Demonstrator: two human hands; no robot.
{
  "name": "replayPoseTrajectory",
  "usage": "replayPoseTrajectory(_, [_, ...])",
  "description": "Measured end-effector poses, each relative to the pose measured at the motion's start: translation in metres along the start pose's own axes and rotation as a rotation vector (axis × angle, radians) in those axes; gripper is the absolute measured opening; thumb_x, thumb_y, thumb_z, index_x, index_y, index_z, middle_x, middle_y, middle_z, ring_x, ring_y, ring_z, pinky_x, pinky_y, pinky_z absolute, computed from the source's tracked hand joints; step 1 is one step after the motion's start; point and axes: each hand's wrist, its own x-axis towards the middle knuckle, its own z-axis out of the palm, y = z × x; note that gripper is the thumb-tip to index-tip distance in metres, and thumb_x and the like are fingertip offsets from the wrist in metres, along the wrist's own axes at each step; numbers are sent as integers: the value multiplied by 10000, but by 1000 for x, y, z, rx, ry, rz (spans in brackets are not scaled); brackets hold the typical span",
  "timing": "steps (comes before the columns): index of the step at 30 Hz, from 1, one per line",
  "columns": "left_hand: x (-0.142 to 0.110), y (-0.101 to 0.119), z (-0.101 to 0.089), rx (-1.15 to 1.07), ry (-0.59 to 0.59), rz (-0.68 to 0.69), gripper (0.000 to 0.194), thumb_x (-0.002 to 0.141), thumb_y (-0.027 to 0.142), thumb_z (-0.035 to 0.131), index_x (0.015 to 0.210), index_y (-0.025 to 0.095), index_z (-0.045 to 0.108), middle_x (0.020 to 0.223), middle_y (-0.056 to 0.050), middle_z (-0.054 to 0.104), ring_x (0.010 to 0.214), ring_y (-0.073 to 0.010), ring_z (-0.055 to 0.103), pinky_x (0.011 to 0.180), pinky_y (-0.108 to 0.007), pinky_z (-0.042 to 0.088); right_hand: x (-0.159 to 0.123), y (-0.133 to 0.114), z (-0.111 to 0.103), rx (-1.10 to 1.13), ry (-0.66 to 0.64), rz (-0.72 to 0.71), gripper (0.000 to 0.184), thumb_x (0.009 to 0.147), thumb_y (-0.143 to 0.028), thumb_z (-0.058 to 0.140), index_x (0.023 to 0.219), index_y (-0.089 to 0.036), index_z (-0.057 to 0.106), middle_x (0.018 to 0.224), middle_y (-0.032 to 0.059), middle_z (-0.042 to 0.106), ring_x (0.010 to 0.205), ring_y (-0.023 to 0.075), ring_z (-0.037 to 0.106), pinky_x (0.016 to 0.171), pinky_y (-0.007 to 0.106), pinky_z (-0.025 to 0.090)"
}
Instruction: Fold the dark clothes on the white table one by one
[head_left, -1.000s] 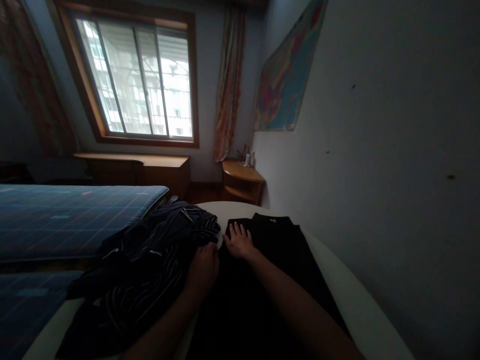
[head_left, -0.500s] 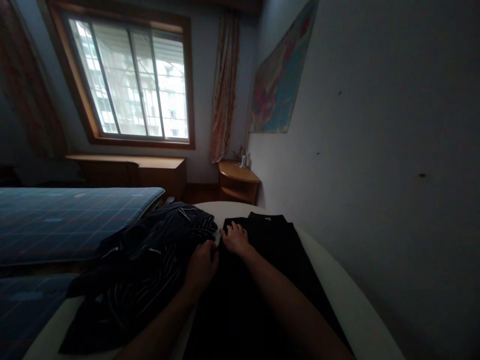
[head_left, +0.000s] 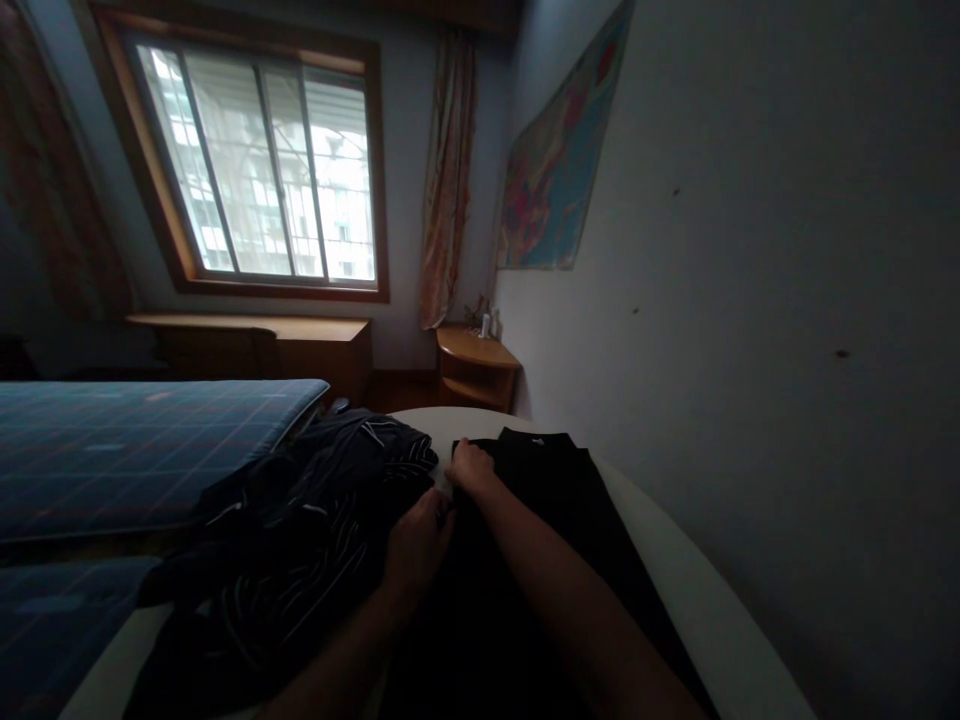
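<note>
My right hand [head_left: 472,468], fingers curled together, is clamped on the upper left edge of the black shirt [head_left: 555,520], which lies flat from the centre to the bottom of the frame. My left hand [head_left: 421,535] pinches its side edge just below. The striped clothes pile [head_left: 322,520] crowds me at lower left; bare white tabletop [head_left: 694,575] curves along the shirt's right side, toward the wall [head_left: 750,400].

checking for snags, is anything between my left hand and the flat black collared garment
Nothing visible: the left hand is at the left edge of the black garment. The crumpled, white-striped dark clothes lie on its other side.
</note>
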Motion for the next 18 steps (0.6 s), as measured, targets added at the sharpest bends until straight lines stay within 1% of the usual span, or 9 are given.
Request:
replayPoseTrajectory(4, [-1,8,1,-30,-23,13,78,931,176,539,868,222,544,886,-2,679,759,-148,651,686,-237,430,4,10,-5,59,14,16,469,811,-171,625,1268,-106,544,1224,235,660,1143,328,646,901,386,507])
replayPoseTrajectory(8, [-2,15,1,-103,-37,6,77,916,152,565,884,221,567,944,-9,714,797,-151,670,710,-239,449,11,30,-8,166,19,39,429,869,-218,558,1279,-92,536,1206,224,674,1112,318,662,880,363,506])
replayPoseTrajectory(12, [-1,24,0,-129,-49,20,120,899,147,585,813,226,557,997,-2,733,823,-153,681,740,-249,463,14,53,-8,283,50,46,409,915,-232,501,1299,-98,538,1186,185,695,1110,264,667,888,308,495])
replayPoseTrajectory(16, [2,37,-1,-104,-62,38,114,898,129,585,837,225,589,983,-4,738,832,-156,677,756,-255,459,13,72,-11,384,89,42,399,913,-192,482,1292,-101,570,1229,150,685,1134,212,653,906,240,477])
replayPoseTrajectory(18, [4,46,1,-90,-78,67,120,893,113,585,844,222,597,970,-6,731,842,-159,672,764,-256,454,12,80,-14,426,104,39,411,911,-185,474,1300,-100,573,1228,133,688,1117,198,660,892,217,481])
